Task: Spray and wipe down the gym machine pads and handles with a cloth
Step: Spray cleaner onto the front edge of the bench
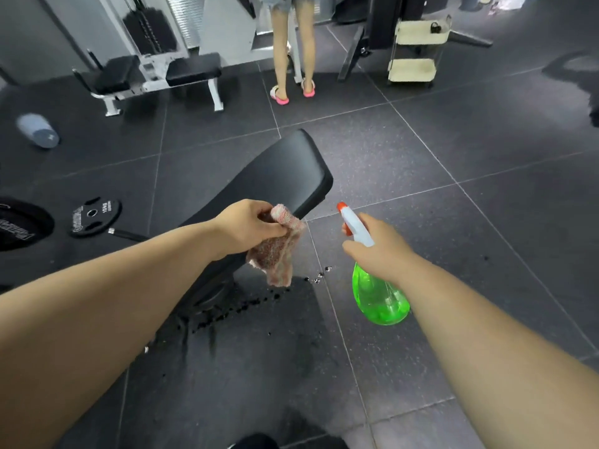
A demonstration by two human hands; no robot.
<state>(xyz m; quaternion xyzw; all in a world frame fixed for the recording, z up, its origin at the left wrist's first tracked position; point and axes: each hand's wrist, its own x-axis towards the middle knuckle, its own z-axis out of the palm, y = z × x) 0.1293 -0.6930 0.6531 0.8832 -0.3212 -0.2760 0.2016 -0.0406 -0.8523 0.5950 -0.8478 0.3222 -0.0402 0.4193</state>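
The left grip [249,225] pinches the pink cloth [275,257], which hangs below it at the right edge of the black bench pad [275,176]. The right grip [379,251] holds the green spray bottle [379,299] by its neck, just beside the pad.

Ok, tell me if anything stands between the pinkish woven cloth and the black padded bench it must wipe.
Nothing visible does. The left hand grips the pinkish woven cloth right at the edge of the black padded bench; the right hand holds the green plastic spray bottle off to the right, clear of the bench.
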